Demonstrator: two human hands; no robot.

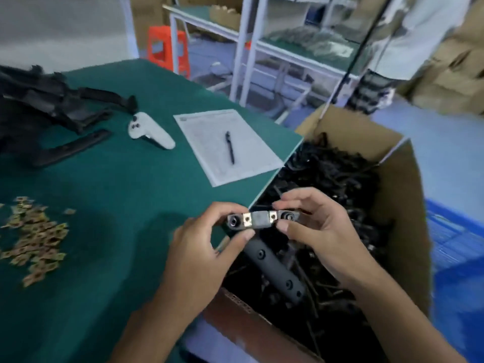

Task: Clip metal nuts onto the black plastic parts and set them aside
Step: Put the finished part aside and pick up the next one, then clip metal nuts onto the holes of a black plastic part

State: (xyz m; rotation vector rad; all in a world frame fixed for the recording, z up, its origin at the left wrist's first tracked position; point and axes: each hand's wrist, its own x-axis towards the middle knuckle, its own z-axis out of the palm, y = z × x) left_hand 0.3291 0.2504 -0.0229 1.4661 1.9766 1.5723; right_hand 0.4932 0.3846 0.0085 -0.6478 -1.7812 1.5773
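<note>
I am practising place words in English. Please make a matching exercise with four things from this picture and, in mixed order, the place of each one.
Things:
1. pen
2. loose metal nuts
3. black plastic part with two nuts
4. orange stool

Places:
A. on the floor behind the table
B. held in both hands
C. on the sheet of paper
D. heaped on the green table

Pairs: 1-C, 2-D, 3-B, 4-A

A single head-worn wide-angle camera is looking forward and steeply down from the person's own position. It is facing the near corner of the green table (110,195) and the open cardboard box (408,205) beside it. Both hands are sitting close, low in centre frame. Shelving and floor are curving across the top edge.
</note>
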